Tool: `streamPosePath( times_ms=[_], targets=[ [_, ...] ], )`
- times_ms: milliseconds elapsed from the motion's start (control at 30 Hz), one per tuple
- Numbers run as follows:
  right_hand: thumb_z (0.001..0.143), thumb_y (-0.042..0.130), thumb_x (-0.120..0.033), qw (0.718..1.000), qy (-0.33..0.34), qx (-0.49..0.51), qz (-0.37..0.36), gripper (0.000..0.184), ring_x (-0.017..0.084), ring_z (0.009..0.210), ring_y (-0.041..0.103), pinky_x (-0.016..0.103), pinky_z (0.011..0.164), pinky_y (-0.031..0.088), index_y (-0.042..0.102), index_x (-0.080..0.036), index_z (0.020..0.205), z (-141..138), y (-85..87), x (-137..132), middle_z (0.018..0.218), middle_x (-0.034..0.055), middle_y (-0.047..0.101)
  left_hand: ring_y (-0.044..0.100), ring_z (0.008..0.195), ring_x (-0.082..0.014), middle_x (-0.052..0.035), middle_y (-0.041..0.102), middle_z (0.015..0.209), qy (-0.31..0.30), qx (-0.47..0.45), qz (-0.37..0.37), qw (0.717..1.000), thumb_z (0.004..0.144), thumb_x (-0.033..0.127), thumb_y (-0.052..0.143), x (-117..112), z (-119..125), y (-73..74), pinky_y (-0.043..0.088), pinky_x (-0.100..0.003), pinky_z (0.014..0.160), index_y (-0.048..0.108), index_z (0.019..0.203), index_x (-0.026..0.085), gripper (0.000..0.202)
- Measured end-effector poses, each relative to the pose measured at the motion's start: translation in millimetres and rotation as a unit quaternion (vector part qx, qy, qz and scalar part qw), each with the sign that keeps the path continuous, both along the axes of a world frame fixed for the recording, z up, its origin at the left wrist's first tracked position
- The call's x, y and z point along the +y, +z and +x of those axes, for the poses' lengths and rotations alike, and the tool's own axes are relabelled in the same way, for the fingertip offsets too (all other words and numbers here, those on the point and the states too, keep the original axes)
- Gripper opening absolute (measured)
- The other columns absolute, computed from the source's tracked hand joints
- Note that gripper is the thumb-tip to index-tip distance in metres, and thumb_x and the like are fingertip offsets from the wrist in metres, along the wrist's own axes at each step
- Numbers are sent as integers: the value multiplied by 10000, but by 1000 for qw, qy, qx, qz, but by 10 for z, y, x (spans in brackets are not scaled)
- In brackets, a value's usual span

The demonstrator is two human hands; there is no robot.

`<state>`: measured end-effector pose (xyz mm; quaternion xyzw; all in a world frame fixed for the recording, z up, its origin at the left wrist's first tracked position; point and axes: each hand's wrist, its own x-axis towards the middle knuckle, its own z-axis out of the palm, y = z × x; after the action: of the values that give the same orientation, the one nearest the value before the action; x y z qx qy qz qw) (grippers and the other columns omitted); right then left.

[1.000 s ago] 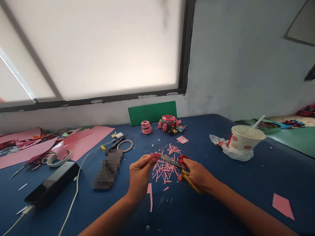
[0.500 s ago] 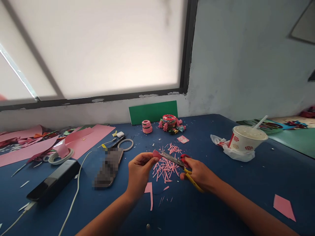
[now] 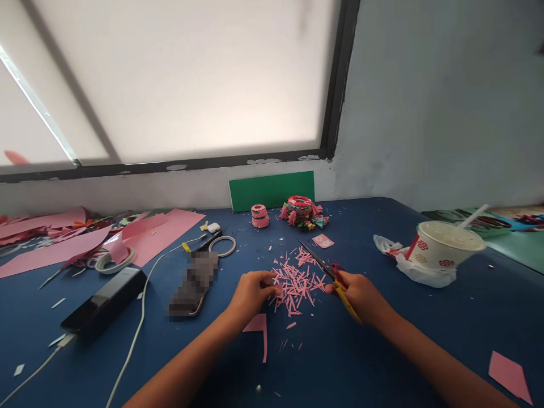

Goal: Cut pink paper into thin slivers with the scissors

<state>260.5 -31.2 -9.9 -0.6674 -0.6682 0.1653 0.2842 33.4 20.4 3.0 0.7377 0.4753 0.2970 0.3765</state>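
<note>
My right hand (image 3: 361, 294) is wrapped round a pair of scissors (image 3: 323, 265) with yellow and red handles. Its blades look closed and point up and left, over the right side of a heap of thin pink paper strips (image 3: 297, 286). At the heap's left edge, my left hand (image 3: 251, 292) has its fingertips pinched on a small piece of pink paper (image 3: 279, 290), mostly hidden by the fingers. Below that hand lies an L-shaped pink paper scrap (image 3: 260, 326). A pale patterned paper square (image 3: 323, 241) rests beyond the scissors' tips.
On the left are a phone (image 3: 193, 286), a black power bank (image 3: 104, 300) with a white cable (image 3: 142, 317), a tape roll (image 3: 222, 246) and pink sheets (image 3: 170, 232). Paper ring crafts (image 3: 259, 216) stand at the back. A lidded cup (image 3: 444, 246) with a straw stands right.
My left hand has lowered the pink paper away from the scissors to the strips. The scissors have moved right, and their blades no longer touch the paper. The view has shifted slightly.
</note>
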Motion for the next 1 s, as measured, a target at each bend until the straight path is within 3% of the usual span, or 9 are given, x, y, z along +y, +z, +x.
streamPosePath(
  times_ms=[100, 200, 267, 367, 433, 533, 667, 800, 1000],
  targets=[
    [756, 386, -453, 1000, 0, -11, -18, 329, 204, 529, 551, 265, 488, 339, 569, -221, 609, 50, -42, 23, 565, 21, 606, 631, 736, -180, -29, 696, 812, -3, 103, 26, 994, 679, 244, 634, 73, -34, -53, 479, -279, 717, 655, 998, 180, 327],
    [752, 380, -440, 999, 7, -22, -35, 317, 217, 535, 565, 273, 493, 353, 567, -231, 604, 64, -73, 30, 572, 31, 621, 584, 962, -233, -79, 639, 1071, 35, 212, 86, 973, 740, 341, 582, 134, -181, 33, 440, -326, 836, 607, 1091, 191, 383],
    [752, 383, -424, 999, 13, -22, -44, 306, 220, 533, 573, 272, 490, 361, 566, -237, 595, 57, -81, 28, 561, 32, 622, 422, 1187, -285, -127, 517, 1258, 111, 329, 116, 930, 757, 383, 555, 195, -378, 105, 350, -389, 955, 524, 1190, 151, 492],
    [738, 391, -429, 998, 17, -18, -58, 297, 225, 537, 584, 274, 493, 382, 572, -238, 600, 37, -75, 23, 564, 34, 631, 224, 1293, -360, -195, 331, 1389, 254, 433, 58, 863, 745, 368, 541, 293, -739, 149, 283, -482, 979, 299, 1337, 55, 712],
    [713, 395, -467, 997, 10, -23, -66, 308, 237, 542, 586, 288, 500, 397, 570, -237, 606, 27, -69, 20, 574, 42, 637, 337, 1232, -365, -223, 344, 1372, 289, 427, -1, 857, 768, 361, 480, 340, -935, 140, 349, -466, 920, 154, 1373, 6, 774],
    [694, 385, -517, 997, 18, -12, -80, 336, 249, 565, 601, 299, 519, 421, 560, -239, 622, 22, -71, 13, 597, 51, 650, 445, 1151, -345, -249, 414, 1311, 298, 402, -20, 866, 725, 374, 513, 377, -1086, 132, 385, -386, 873, 60, 1371, -40, 891],
    [677, 369, -537, 995, 24, 10, -101, 357, 256, 606, 622, 298, 547, 448, 559, -240, 621, 27, -86, 1, 639, 65, 675, 452, 1155, -327, -246, 443, 1288, 305, 376, -27, 875, 664, 398, 572, 359, -1127, 159, 382, -338, 860, 52, 1372, -24, 974],
    [623, 407, -539, 991, 25, 21, -129, 346, 248, 610, 629, 275, 544, 457, 575, -237, 626, 35, -75, -17, 638, 61, 681, 485, 1107, -338, -219, 506, 1230, 335, 367, -28, 867, 662, 417, 574, 246, -1101, 172, 405, -377, 817, 113, 1380, 37, 934],
    [666, 393, -533, 983, 54, 40, -171, 364, 230, 639, 647, 250, 567, 474, 616, -245, 669, 68, -77, -36, 667, 38, 700, 488, 1089, -299, -145, 539, 1176, 386, 331, 155, 847, 695, 385, 560, -68, -879, 220, 406, -400, 869, 207, 1368, 116, 806]
  ],
)
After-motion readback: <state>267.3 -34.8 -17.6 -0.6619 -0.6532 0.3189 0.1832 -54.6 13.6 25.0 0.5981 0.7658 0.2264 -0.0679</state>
